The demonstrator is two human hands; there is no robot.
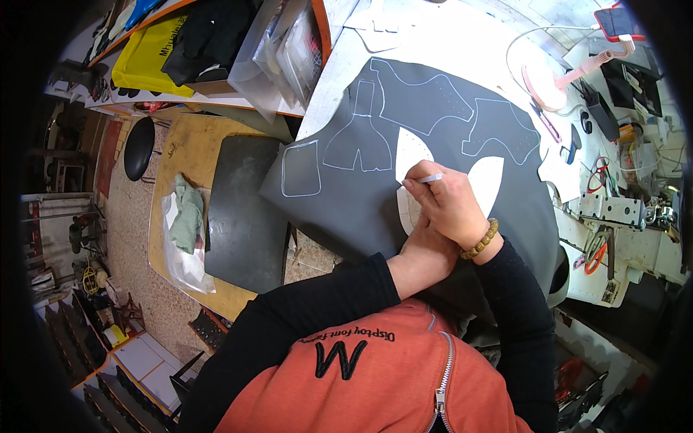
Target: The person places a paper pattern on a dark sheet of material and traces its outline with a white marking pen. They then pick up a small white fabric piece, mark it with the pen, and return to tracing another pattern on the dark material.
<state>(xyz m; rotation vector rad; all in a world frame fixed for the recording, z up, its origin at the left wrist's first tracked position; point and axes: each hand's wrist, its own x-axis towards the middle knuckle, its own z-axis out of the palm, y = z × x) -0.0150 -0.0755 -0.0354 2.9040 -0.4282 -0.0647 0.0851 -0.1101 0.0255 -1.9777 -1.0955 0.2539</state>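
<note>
My right hand [455,202], with a beaded bracelet [482,242] at its wrist, grips a slim pale pen [430,178]. The pen's tip end is beside the edge of a white U-shaped paper pattern [486,180] lying on a dark grey sheet of material [339,209]. My left hand [426,254] rests low on the pattern, crossed under the right one. The right hand hides its fingers. Light outlines mark the sheet around the pattern: a rounded rectangle at left, a flared shape with a notch, and two curved pieces farther back.
At right on the white table stand a pink phone stand [550,86], orange-handled scissors [596,252] and a metal machine part [613,209]. A dark board [249,209] and a green cloth [188,216] lie on the wooden table at left. Shelves with a yellow bag [148,58] rise behind.
</note>
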